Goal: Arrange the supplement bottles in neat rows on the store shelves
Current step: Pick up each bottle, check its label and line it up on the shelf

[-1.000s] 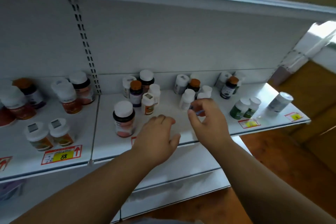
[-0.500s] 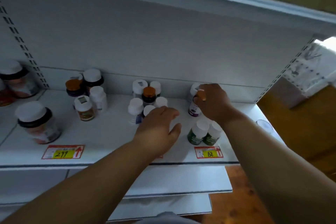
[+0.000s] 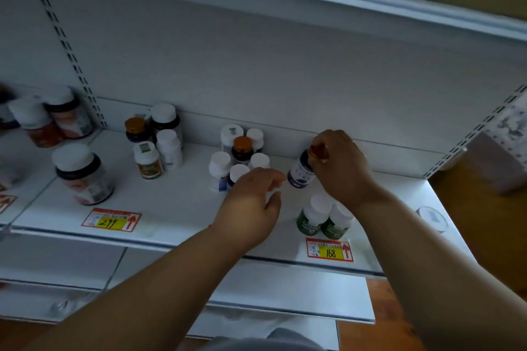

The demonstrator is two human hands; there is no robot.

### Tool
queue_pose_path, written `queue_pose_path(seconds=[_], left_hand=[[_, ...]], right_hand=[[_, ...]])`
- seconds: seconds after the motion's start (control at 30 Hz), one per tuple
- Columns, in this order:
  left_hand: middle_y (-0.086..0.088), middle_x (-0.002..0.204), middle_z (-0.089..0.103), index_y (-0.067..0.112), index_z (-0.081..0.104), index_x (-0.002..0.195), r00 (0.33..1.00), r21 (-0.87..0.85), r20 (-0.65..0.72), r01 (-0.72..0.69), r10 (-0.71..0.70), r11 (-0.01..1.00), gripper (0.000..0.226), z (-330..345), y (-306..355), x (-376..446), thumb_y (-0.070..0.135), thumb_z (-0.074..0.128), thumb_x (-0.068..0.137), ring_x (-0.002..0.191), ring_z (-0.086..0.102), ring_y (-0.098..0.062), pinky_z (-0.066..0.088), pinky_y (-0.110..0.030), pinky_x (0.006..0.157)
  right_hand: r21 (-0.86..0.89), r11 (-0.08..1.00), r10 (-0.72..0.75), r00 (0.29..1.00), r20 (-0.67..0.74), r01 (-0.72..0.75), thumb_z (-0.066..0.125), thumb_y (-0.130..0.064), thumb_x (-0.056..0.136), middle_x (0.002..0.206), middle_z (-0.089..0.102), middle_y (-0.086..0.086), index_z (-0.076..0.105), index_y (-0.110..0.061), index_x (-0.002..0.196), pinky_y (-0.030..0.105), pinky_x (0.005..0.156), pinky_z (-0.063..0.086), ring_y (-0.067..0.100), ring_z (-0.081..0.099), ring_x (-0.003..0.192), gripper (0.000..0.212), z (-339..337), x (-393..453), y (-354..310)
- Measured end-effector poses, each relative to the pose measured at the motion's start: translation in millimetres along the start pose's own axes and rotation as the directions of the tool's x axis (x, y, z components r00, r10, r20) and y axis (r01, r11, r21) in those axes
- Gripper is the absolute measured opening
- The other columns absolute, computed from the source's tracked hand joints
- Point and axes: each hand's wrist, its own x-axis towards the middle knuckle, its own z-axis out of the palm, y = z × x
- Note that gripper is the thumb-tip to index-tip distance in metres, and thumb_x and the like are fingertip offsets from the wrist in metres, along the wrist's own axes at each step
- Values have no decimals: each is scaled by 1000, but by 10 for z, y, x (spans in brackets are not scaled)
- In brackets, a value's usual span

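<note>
My right hand (image 3: pixel 340 169) has its grip pinched round the orange cap of a small dark bottle (image 3: pixel 301 169), which tilts, base toward me, near the back of the shelf (image 3: pixel 176 208) just behind two green bottles (image 3: pixel 323 219). My left hand (image 3: pixel 252 204) hovers open, fingers relaxed, holding nothing, just in front of a cluster of white-capped bottles (image 3: pixel 238 159). The dark bottle looks light and rigid, with a smooth label that may slip. Holding by the cap risks it loosening, so I judge the body below the shoulder the safer place to take hold. Others stand loosely grouped at left.
</note>
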Motion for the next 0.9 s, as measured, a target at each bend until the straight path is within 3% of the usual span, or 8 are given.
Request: queue_pose_path(seconds=[0.1,0.2,0.27,0.33,0.47,0.63,0.77,0.9], left_hand=[[4,107,56,15,56,124,998,-55,-8,68,-68,996,41,-133,-48,18,16,68,85,92,55,-9,44,-18,84],[13,126,51,27,41,140,963,-157,224,184,-147,970,61,-349,-145,59,33,67,86,105,54,2,43,-15,90],[20,117,59,35,49,127,952,-207,290,160,-95,965,46,-514,-246,40,33,68,85,105,57,3,43,-10,87],[25,99,61,41,52,111,959,-204,267,148,-91,968,35,-696,-358,-54,33,71,83,95,57,8,41,-2,75],[19,101,64,42,53,113,948,-196,284,204,-144,959,38,-924,-689,-309,37,73,81,91,58,6,43,-5,73],[15,102,61,28,54,122,950,-34,274,169,-153,985,47,-927,-1085,-353,35,74,79,84,54,3,37,-2,66],[-6,99,66,14,57,116,956,123,260,108,-137,987,44,-794,-1314,-320,26,72,77,88,59,-25,38,-25,66],[-7,93,65,14,56,112,956,231,246,103,-161,968,41,-652,-1459,-310,32,70,78,85,59,-26,46,-33,68]], right_hand=[[34,995,-97,995,-3,97,66,-19,83,101,50,-8,56,-24,101,28,66,42,14,52,85,21,-143,-73,-339],[77,992,-102,995,-3,102,67,-27,82,100,49,-13,55,-33,102,16,68,40,4,52,83,24,-216,-145,-696],[143,987,-74,997,-5,74,69,-33,81,96,51,-18,55,-38,100,6,66,36,-4,52,86,24,-200,-205,-929],[200,978,-53,999,5,51,70,-35,81,96,54,-18,58,-36,99,3,68,36,-7,50,89,22,-116,-261,-1135],[253,967,19,995,96,-42,67,-37,84,91,61,-13,58,-34,97,14,68,43,1,56,82,17,178,-359,-1437],[142,989,29,992,121,-47,68,-33,83,92,60,-5,57,-29,101,22,65,42,14,55,80,21,606,-412,-1618],[90,995,31,991,129,-43,66,-25,85,97,58,2,58,-19,104,27,66,35,16,47,82,22,920,-419,-1671],[104,994,-1,988,156,-15,66,-22,85,96,56,3,59,-15,105,29,68,35,21,51,86,22,1058,-429,-1620]])
